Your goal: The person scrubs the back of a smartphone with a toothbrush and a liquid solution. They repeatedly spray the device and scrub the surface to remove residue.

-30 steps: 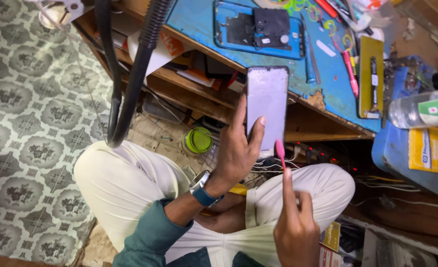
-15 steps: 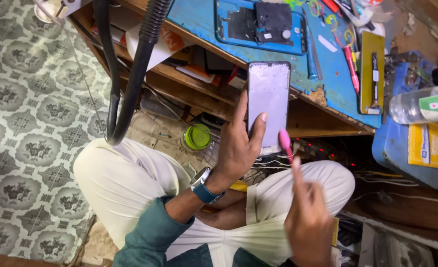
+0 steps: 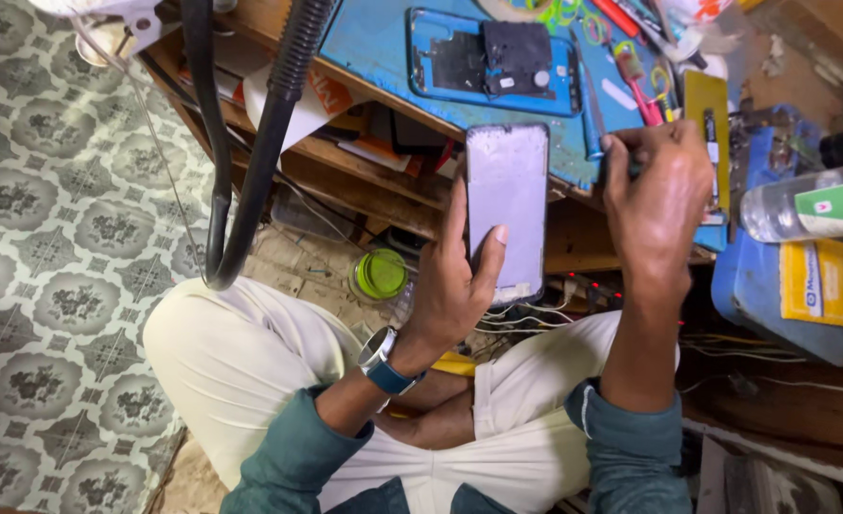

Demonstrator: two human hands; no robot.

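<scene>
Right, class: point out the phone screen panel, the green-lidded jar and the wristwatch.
phone screen panel (image 3: 507, 205), head view, middle of its glass face.
green-lidded jar (image 3: 381, 274), head view, centre of its lid.
wristwatch (image 3: 378, 349), head view, on its face at the left wrist.

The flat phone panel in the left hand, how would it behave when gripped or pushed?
The panel looks thin and stiff, so probably light but fragile. Its face seems smooth, likely slippery; the left hand pinches it by the edges only.

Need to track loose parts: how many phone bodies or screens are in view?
2: a screen panel held in the left hand, and an opened phone frame lying on the blue mat. Clutter may hide more.
</scene>
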